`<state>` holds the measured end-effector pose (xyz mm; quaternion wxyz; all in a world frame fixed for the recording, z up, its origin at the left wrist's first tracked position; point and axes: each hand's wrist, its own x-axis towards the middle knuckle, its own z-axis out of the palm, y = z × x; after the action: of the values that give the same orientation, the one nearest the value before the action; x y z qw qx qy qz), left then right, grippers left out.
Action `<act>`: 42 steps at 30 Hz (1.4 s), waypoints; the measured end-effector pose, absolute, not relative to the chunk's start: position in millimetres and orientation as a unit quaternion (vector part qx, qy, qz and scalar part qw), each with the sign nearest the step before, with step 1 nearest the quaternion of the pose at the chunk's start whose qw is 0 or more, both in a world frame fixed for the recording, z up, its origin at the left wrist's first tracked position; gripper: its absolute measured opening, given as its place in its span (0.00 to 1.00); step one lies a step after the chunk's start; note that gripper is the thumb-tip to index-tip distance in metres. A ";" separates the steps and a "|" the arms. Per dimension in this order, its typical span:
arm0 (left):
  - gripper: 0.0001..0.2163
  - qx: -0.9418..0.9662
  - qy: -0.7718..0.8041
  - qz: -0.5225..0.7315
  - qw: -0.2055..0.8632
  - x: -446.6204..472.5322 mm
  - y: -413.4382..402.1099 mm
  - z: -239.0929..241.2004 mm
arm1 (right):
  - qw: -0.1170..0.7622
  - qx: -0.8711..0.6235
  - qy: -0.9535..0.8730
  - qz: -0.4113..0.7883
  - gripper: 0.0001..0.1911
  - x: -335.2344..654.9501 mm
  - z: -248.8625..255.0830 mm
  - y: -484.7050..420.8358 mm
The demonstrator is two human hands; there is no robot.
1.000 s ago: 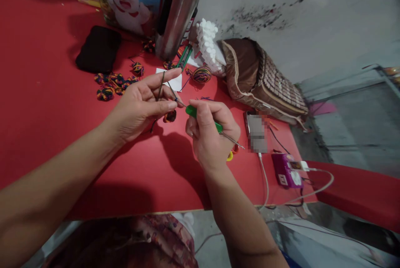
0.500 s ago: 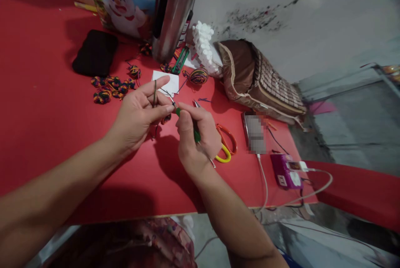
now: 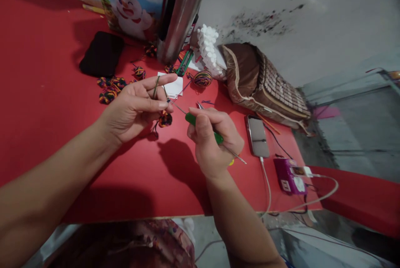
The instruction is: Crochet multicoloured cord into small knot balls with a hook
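Note:
My left hand pinches a small multicoloured crochet piece between thumb and fingers, and the piece hangs below the fingertips. Dark yarn loops around the raised index finger. In my right hand is a crochet hook with a green handle, its thin shaft pointing at the left fingertips; its other metal end sticks out behind the hand. A strand runs from the work toward a multicoloured yarn ball. Scissors lie mostly hidden under my right hand.
Finished-looking yarn pieces and a black pouch lie at left on the red table. Behind stand a steel thermos and a printed bag. To the right are a brown bag, a charging phone and a purple power block.
My right hand has drawn the hook away from the left fingertips, rightward and down, and now covers most of the scissors. More of the crochet piece shows below my left hand.

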<state>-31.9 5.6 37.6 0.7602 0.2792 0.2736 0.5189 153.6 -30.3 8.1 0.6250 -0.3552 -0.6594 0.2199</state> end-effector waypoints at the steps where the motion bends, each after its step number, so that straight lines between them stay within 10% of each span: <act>1: 0.23 0.279 0.273 0.520 0.760 -32.6 6.4 37.3 | 0.625 -0.357 -0.657 0.223 0.09 154.1 8.9 -30.1; 34: 0.24 0.324 0.272 0.470 0.775 -39.7 10.8 30.7 | 0.619 -0.339 -0.550 0.446 0.12 157.6 22.7 -22.8; 42: 0.27 0.376 0.306 0.577 0.658 -14.3 -3.4 30.2 | 0.627 -0.434 -0.589 0.268 0.14 146.5 9.4 -31.1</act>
<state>-14.3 -3.4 30.2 0.6577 0.3755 0.3065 0.5767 146.5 -31.1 9.4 0.6270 -0.4342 -0.5886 0.2681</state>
